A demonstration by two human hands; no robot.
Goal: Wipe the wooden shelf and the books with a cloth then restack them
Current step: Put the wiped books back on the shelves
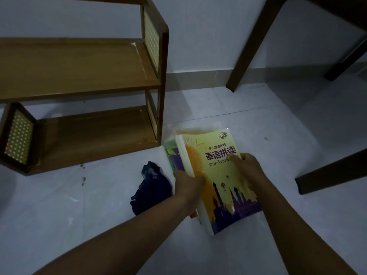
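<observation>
Two bare forearms are stretched forward from the bottom edge toward a stack of books (214, 175) lying on the pale tiled floor (79, 215). The stack's left edge is gripped by the left hand (187, 182), its fingers curled round the spines and its thumb laid on the top cover. The right edge is held by the right hand (247, 164), with the thumb pressed onto the yellow cover beside the printed title; its other fingers are hidden behind the stack. A yellow and purple cover with a skyline is shown on the top book, and a green and purple book is seen beneath it at the left. A dark blue cloth (152, 190) is crumpled on the floor just beside the left hand. Farther left, the wooden shelf (83, 64) is stood against the wall, both boards bare. Dark table legs (252, 42) are seen at the far right.
</observation>
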